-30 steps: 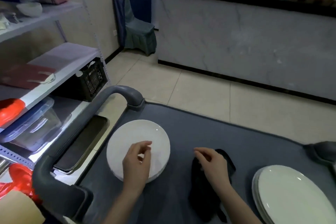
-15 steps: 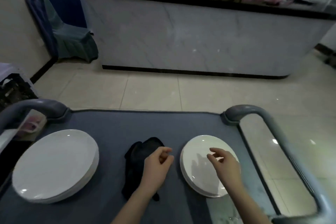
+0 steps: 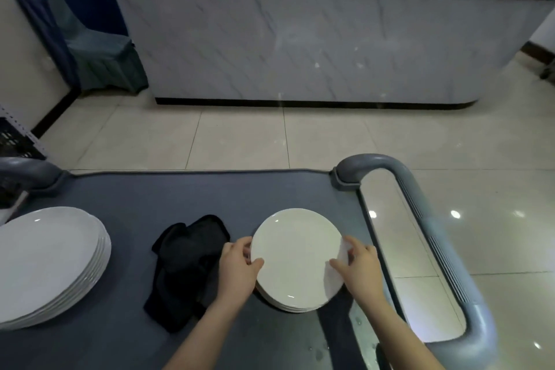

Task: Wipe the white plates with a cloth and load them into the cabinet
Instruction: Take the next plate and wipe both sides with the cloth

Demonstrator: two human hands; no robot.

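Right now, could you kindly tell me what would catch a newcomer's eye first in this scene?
The eye goes first to the left hand and right hand holding opposite edges of a small stack of white plates on the right side of the grey cart top. A crumpled black cloth lies just left of it. A bigger stack of plates sits at the cart's far left.

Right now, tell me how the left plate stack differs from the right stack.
The left stack looks wider and taller than the right stack. The left stack sits untouched; the left hand and right hand grip the right stack's rim. Both are white, on the grey cart.
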